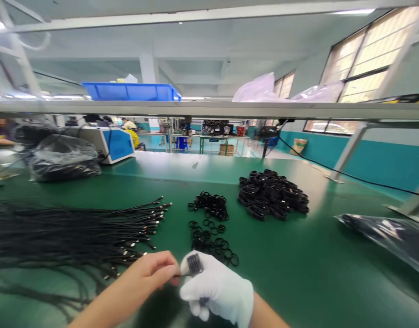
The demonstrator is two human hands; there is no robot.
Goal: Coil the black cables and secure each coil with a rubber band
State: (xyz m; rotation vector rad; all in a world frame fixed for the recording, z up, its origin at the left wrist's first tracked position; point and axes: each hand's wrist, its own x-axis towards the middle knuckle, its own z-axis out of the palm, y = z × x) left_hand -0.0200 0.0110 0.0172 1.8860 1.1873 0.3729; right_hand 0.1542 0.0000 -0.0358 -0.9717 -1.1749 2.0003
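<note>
My right hand (pixel 214 284), in a white glove, is closed around a coiled black cable (pixel 194 264) whose strands show side by side above the thumb. Bare, my left hand (pixel 154 271) pinches close beside the gloved fingertips, and a thin dark strand of the cable runs between the two hands. What lies inside the left fingertips is mostly hidden. Just beyond the hands, loose black rings (pixel 214 241) are scattered on the green tabletop (pixel 281 264), with a denser heap of small black rings (pixel 211 205) behind them.
Many straight black cables (pixel 75 232) with metal plugs spread over the left. Coiled black cables (pixel 272 193) are piled at the right rear. Plastic bags (pixel 64 157) and a blue-white machine (pixel 106 141) stand left; another clear bag (pixel 387 237) lies right. A shelf (pixel 209 108) spans overhead, bearing a blue bin (pixel 130 92).
</note>
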